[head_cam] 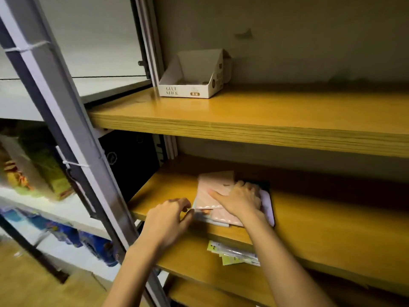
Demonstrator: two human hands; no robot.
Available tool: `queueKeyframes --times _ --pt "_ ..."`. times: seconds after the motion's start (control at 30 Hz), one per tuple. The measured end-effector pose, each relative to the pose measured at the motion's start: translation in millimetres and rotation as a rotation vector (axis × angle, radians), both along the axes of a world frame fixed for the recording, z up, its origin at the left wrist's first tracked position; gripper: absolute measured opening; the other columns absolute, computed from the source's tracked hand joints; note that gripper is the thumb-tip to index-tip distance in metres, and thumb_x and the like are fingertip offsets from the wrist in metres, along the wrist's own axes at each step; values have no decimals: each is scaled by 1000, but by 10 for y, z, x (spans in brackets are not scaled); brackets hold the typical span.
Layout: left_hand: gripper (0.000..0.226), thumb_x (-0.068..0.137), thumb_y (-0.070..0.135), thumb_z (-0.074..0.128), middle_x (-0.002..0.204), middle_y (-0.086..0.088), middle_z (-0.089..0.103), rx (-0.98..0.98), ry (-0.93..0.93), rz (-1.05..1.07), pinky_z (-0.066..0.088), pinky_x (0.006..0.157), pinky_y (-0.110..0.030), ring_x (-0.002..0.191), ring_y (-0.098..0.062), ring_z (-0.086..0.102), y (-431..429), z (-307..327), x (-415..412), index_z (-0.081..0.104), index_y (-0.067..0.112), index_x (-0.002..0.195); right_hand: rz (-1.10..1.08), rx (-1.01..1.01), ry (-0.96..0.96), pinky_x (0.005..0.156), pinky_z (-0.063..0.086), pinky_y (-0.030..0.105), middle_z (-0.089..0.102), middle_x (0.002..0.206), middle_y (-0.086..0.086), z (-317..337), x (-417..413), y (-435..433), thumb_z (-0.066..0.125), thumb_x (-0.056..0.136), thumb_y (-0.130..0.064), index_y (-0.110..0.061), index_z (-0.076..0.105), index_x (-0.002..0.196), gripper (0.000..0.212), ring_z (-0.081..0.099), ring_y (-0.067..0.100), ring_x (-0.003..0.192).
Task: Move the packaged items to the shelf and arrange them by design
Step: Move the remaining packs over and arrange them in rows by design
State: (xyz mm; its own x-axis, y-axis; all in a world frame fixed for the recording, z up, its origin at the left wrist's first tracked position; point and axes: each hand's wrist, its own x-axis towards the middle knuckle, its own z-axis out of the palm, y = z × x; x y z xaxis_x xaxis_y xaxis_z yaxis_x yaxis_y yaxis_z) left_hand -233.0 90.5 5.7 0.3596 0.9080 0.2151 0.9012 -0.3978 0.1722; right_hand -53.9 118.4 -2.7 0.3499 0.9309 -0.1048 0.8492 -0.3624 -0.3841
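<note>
Several flat pink packaged items (212, 191) lie stacked on the middle wooden shelf (332, 222), beside a dark package with a lilac edge (266, 204). My right hand (239, 199) lies on top of the stack, thumb stretched left over the pink packs, fingers curled over the far edge of the dark package. My left hand (170, 216) is at the stack's left front corner, its thumb and fingers pinching the edge of a clear-wrapped pack (203, 216). More packs with yellow labels (234, 253) lie on the shelf below.
A white open "Glue Stick" display box (192, 78) stands at the left back of the upper shelf (287, 111). A grey metal upright (73, 138) runs diagonally at left, with colourful goods on white shelves behind it. A black box (130, 158) sits left of the middle shelf.
</note>
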Motion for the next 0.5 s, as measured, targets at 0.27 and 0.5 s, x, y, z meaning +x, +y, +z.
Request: queueKeyframes --times 0.27,0.5 --pt "33 94 49 37 120 6 62 -24 39 -60 45 80 -32 107 -20 59 347 -103 -239 53 31 117 -100 -52 82 89 43 33 40 143 14 -130 -170 270 65 70 -66 -12 38 140 93 43 31 128" --pt "31 94 48 37 117 5 64 3 40 -143 50 80 -33 104 -21 61 526 -86 -52 53 31 113 -146 131 324 93 40 32 47 135 18 -76 1 219 55 91 -41 -1 40 133 60 44 33 126"
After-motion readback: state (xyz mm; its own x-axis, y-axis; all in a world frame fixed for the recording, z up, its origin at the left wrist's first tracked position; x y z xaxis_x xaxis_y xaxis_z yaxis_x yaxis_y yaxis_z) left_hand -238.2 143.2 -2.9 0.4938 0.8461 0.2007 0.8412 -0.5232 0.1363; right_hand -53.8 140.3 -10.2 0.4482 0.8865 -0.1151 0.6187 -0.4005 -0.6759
